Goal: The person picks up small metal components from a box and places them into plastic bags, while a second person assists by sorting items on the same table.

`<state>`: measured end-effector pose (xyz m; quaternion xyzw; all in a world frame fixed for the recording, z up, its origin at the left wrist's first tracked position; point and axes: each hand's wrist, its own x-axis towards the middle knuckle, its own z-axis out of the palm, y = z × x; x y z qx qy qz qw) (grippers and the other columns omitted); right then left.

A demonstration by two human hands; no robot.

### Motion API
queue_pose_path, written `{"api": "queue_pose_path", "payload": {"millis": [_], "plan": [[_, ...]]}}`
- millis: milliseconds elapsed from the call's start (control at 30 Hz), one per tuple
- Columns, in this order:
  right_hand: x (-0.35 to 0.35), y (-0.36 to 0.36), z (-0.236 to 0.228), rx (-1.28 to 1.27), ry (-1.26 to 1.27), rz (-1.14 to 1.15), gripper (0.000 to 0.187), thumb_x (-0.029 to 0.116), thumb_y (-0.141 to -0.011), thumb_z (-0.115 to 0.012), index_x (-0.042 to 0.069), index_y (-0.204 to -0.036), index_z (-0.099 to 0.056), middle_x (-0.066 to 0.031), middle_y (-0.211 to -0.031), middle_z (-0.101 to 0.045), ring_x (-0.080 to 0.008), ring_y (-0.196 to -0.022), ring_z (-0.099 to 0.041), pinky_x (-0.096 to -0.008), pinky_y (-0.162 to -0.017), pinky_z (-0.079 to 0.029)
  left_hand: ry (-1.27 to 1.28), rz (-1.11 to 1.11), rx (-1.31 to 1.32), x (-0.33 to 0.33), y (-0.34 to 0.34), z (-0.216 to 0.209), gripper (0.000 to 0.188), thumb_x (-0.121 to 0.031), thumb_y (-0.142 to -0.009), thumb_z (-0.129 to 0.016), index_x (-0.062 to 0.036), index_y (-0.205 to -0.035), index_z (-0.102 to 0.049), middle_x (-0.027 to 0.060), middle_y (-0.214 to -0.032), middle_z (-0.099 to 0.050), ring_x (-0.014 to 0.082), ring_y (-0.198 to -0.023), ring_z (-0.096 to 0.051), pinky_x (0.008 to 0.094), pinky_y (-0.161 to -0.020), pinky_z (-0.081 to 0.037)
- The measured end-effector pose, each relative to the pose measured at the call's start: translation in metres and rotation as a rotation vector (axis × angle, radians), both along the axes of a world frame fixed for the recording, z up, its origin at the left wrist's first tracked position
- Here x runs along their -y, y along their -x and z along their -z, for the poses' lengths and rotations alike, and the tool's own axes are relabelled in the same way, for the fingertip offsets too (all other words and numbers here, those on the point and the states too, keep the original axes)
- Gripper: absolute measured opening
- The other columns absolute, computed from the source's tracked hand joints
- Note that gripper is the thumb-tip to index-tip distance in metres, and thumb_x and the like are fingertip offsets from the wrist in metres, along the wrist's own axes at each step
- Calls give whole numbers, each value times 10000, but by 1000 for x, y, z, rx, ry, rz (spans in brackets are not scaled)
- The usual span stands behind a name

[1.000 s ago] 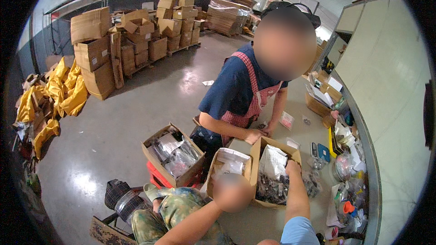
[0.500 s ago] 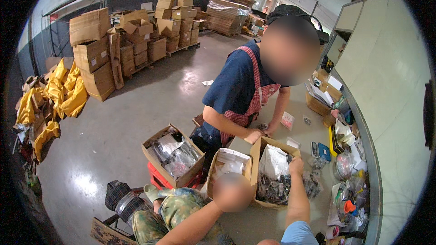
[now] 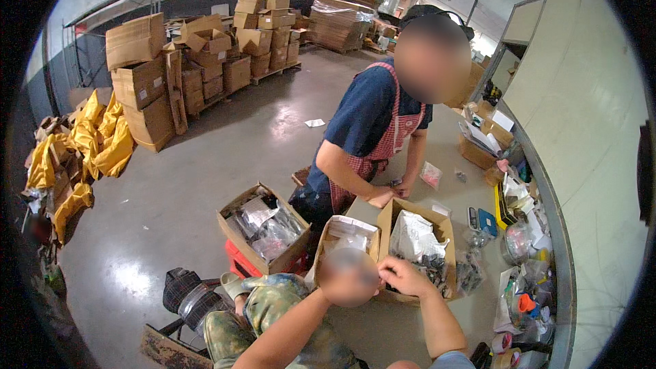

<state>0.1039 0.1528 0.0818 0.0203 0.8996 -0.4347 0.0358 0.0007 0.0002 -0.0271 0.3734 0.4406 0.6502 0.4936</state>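
My left hand (image 3: 350,279) is over the near end of a small open carton (image 3: 318,260), which holds clear plastic bags. A blurred patch covers its fingers, so I cannot tell what they hold. Right beside it, my right hand (image 3: 408,277) has its fingers pinched together at the near left edge of a larger open carton (image 3: 449,249). Whatever lies between those fingers is too small to make out. Inside the larger carton are a white plastic bag (image 3: 413,236) and dark small packets, partly hidden by my right hand.
Across the table, a co-worker in a red checked apron (image 3: 389,145) rests both hands near the cartons. Another carton of bags (image 3: 229,229) sits at left on a red crate (image 3: 240,260). Dark bagged parts (image 3: 469,272), a blue scale (image 3: 486,221) and clutter (image 3: 525,304) line the right side.
My right hand has left the larger carton's right side and come nearer and leftward, beside my left hand. The co-worker's upper body is a little more upright.
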Motion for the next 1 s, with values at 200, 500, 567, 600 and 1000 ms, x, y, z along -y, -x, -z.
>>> {"api": "queue_pose_path", "payload": {"millis": [200, 500, 567, 600, 1000], "plan": [[43, 1, -47, -98, -430, -132, 144, 162, -821, -600, 57, -915, -630, -90, -990, -579, -258, -898, -602, -354, -775, -477, -26, 44, -157, -10, 12, 53, 447, -45, -755, -698, -40, -1154, -496, 36, -968, -591, 124, -888, -566, 283, -796, -466], [56, 2, -38, -309, -93, 170, 312, 35, -720, -602, 25, -1016, -507, -84, -1003, -389, -217, -991, -416, -282, -917, -332, -127, 105, 119, 2, 5, 25, 480, -28, -744, -677, -25, -1179, -474, 52, -1015, -580, 148, -924, -560, 281, -787, -466], [57, 6, -27, -286, -20, 77, 296, 14, -720, -584, 29, -1002, -499, -87, -1004, -394, -222, -1023, -402, -302, -943, -312, -117, 97, 76, -8, 8, 52, 430, -41, -734, -683, -18, -1126, -506, 48, -980, -588, 140, -890, -564, 288, -762, -465], [57, 10, -20, -282, 17, 24, 289, 3, -720, -575, 31, -996, -495, -88, -1004, -397, -225, -1039, -396, -312, -956, -301, -112, 86, 50, -10, 10, 66, 406, -48, -730, -687, -14, -1099, -522, 45, -963, -592, 137, -873, -567, 292, -749, -464], [60, 6, 11, -514, 262, 156, 216, -88, -689, -674, 22, -815, -537, -82, -927, -505, -195, -851, -576, -307, -774, -456, -181, 386, 339, 22, 3, -21, 204, -55, -740, -664, -14, -918, -573, 55, -815, -616, 149, -789, -599, 295, -703, -485]]}}
